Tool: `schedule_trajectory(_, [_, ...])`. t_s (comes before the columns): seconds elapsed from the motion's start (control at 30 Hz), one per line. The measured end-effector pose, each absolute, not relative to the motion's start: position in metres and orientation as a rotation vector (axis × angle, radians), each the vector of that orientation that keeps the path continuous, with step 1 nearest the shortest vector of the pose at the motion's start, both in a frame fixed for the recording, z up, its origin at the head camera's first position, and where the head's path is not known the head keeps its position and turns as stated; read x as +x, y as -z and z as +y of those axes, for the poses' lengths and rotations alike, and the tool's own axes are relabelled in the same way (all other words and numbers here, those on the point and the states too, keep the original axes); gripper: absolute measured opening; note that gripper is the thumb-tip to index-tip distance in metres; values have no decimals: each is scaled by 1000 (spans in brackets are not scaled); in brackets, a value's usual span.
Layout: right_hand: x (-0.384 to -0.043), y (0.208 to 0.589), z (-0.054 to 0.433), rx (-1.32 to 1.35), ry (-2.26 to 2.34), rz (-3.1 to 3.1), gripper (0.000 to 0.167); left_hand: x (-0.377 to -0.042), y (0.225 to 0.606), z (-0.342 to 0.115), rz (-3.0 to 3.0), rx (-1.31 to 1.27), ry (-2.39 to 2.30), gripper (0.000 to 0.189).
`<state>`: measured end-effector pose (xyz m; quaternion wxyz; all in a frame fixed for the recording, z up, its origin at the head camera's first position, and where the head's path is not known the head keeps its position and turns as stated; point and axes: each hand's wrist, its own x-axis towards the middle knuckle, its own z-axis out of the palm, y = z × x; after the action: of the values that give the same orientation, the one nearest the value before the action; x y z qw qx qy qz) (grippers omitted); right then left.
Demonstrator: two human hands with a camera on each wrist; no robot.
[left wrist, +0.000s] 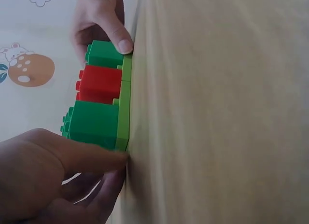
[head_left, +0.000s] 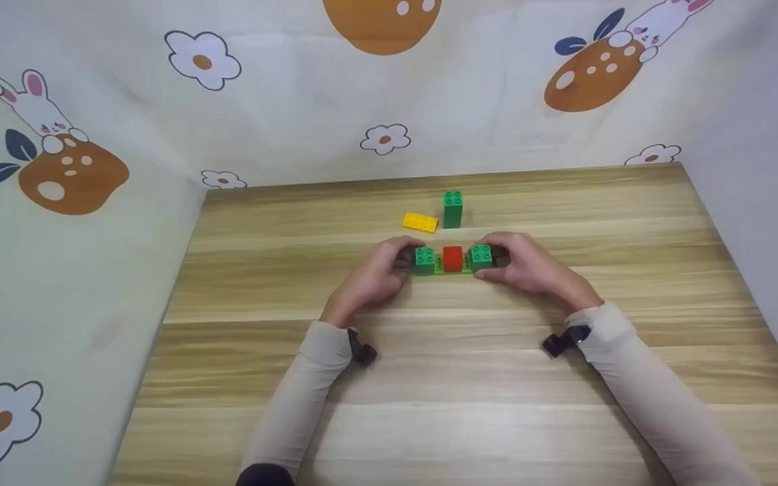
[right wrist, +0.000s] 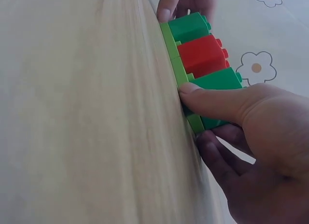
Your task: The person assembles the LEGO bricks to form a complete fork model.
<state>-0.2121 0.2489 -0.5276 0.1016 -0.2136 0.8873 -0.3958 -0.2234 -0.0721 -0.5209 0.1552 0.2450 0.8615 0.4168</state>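
A row of toy building bricks stands on a thin light green base (left wrist: 124, 113), which shows a seam along its side. A red brick (head_left: 452, 259) sits in the middle, with a green brick (head_left: 425, 260) at the left end and another green brick (head_left: 481, 257) at the right end. My left hand (head_left: 383, 270) grips the row's left end, thumb tip low by the base. With thumb on the near side and fingers at the far end, my right hand (right wrist: 270, 132) holds the right end. The base lies at the tabletop.
Behind the row, a tall green brick stack (head_left: 452, 210) stands upright on the wooden table (head_left: 456, 405). Left of it lies a flat yellow brick (head_left: 420, 222). A patterned cloth wall (head_left: 294, 115) rises at the table's back and sides.
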Motion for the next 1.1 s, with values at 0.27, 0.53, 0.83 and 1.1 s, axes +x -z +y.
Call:
schedule_trajectory(0.27, [-214,527,248,-604,1190,2604,45,-242,517,-68,2682,574,-1261,50])
schedule_trajectory(0.53, [-213,529,248,-594,1191,2597,45,-262,521,-61,2707,466,-1255,53])
schedule_trajectory(0.83, [-214,529,247,-597,1190,2586,46,-272,526,-50,2737,469,-1143,56])
schedule_trajectory(1.1, [-215,529,247,-663,1192,2619,45,-269,527,-50,2705,399,-1239,48])
